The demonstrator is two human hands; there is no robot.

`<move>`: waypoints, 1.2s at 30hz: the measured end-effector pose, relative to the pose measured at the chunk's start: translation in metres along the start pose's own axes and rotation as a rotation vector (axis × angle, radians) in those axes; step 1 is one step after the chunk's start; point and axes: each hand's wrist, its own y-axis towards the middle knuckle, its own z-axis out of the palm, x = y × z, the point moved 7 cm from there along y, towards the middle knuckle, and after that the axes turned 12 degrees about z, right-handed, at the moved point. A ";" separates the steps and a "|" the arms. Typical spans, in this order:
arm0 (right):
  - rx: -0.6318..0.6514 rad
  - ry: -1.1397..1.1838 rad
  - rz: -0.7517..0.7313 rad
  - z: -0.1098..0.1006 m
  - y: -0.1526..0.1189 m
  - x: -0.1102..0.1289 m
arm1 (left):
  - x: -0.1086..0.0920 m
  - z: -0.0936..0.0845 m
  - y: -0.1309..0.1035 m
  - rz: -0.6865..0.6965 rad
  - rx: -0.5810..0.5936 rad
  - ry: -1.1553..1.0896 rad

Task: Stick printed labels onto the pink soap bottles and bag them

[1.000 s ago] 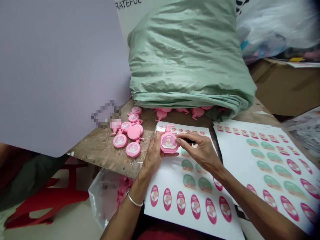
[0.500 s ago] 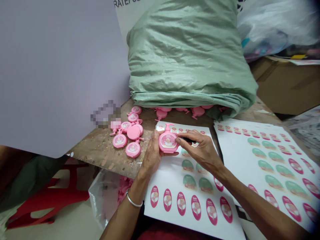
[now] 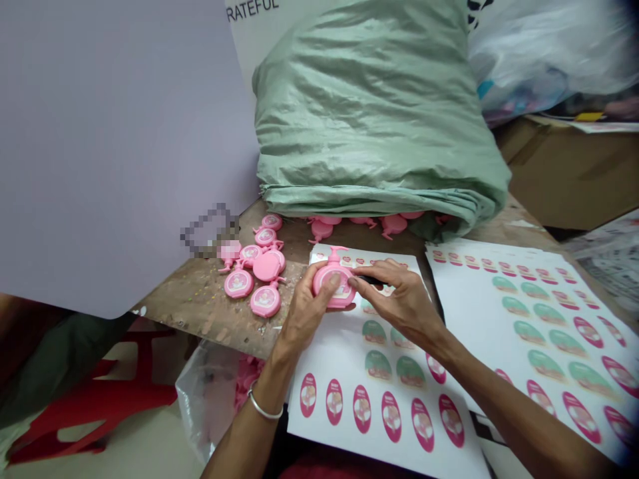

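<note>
My left hand [image 3: 305, 307] is wrapped round a small pink toy pump bottle [image 3: 335, 299], its thumb pressed on the round label on the bottle's front. The bottle stands upright with its pump on top, over a sheet of stickers [image 3: 344, 359]. At the bottle's right edge, my right hand [image 3: 399, 293] is closed in a pinch, its thumb and fingertips at the label's side. A thin dark tool [image 3: 375, 281] lies in the right hand's grip; its kind is mostly hidden by the fingers. Left of my hands lie several pink labelled pump bottles [image 3: 265, 301].
A big green sack [image 3: 374, 120] stands at the back, with more pink bottles [image 3: 322, 230] under its edge. Another stack of sticker sheets [image 3: 479, 313] lies at the right. Below the table edge are a clear bag [image 3: 197, 392] of pink pieces and a red stool [image 3: 100, 406].
My left thumb has moved from the bottle's left edge onto its label. The bottle has shifted slightly left, while my right hand stays at its right edge.
</note>
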 end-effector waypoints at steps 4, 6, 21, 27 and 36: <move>-0.134 -0.304 0.003 -0.008 0.002 -0.001 | 0.000 0.003 -0.002 0.039 0.083 0.016; -0.165 -0.238 0.062 -0.004 0.003 -0.004 | 0.001 0.006 -0.007 0.027 0.104 0.058; -0.082 -0.400 0.625 -0.020 0.110 -0.171 | -0.100 -0.086 0.016 0.738 -0.321 1.334; 0.043 -0.285 0.458 -0.018 0.100 -0.137 | -0.069 -0.051 0.012 0.654 -0.127 1.043; 0.949 0.681 0.477 0.036 0.010 -0.026 | 0.016 0.005 -0.008 -0.258 0.303 -0.100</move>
